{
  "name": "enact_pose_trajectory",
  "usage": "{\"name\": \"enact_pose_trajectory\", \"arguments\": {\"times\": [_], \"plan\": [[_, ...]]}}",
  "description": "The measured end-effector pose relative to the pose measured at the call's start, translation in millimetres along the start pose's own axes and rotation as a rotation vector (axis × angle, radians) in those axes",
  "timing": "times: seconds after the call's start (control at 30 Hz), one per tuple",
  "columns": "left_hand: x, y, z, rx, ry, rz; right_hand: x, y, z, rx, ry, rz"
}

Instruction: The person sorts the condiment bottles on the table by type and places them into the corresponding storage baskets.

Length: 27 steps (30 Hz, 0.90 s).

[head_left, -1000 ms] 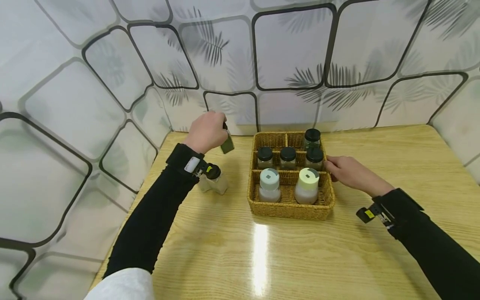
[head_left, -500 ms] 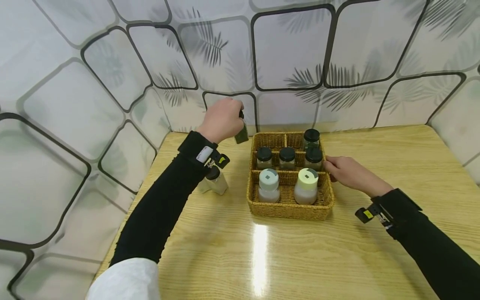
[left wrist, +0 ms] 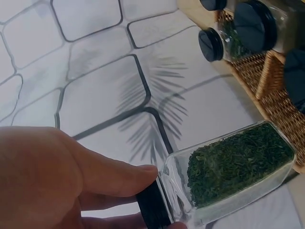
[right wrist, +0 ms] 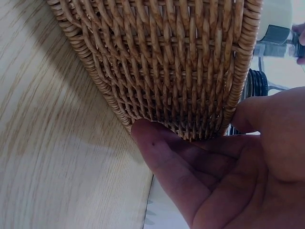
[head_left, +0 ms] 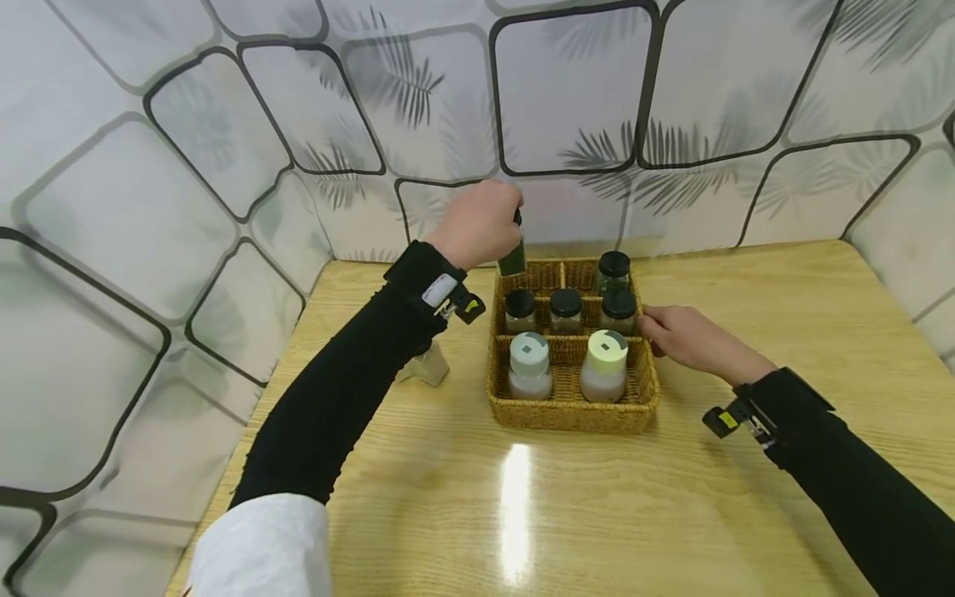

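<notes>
My left hand [head_left: 481,224] pinches the black lid of a square glass spice jar [left wrist: 238,167] filled with dried green herbs. In the head view the jar [head_left: 511,262] hangs over the back left corner of a divided wicker basket [head_left: 574,416]. On the basket's right side, my right hand [head_left: 690,338] grips the wall, thumb at the rim and fingers [right wrist: 155,145] against the outside weave. Several black-lidded jars [head_left: 565,311] stand in the middle row and back right compartment. A pale-blue-lidded bottle [head_left: 530,365] and a yellow-lidded bottle [head_left: 606,365] occupy the front one.
Left of the basket, pale jars [head_left: 430,366] stand on the wooden table [head_left: 634,506], partly hidden by my left sleeve. A patterned wall covering [head_left: 574,91] rises behind the table and along its left side.
The left hand has carried the herb jar rightward, from beside the basket to over its back left corner. My right hand keeps its grip on the basket.
</notes>
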<state>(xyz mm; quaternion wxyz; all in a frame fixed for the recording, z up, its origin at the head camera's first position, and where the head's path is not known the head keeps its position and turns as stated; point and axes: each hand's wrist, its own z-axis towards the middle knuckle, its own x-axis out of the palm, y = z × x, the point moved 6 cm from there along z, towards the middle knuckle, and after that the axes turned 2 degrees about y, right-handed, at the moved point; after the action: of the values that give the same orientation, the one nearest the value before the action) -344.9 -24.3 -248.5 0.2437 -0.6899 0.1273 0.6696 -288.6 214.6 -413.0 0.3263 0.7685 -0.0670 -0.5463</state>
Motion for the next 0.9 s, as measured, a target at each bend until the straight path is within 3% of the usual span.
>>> {"name": "enact_pose_trajectory", "arguments": {"times": [0.17,0.53,0.7,0.9], "plan": [[2.9,-15.2,7.8,0.039,0.048,0.014,0.7,-0.8,-0.2,0.007,0.003,0.0],[7.5,-42.7,25.2,0.103,0.056,0.041,-1.4,-0.5,2.2,0.005,0.007,-0.008],[13.2,-50.8,33.8,0.1,0.06,0.071,-2.8,0.2,2.6,0.004,0.009,-0.018],[22.1,-60.1,42.3,0.087,0.114,0.109,-2.6,-0.8,1.8,0.007,0.013,-0.018]]}}
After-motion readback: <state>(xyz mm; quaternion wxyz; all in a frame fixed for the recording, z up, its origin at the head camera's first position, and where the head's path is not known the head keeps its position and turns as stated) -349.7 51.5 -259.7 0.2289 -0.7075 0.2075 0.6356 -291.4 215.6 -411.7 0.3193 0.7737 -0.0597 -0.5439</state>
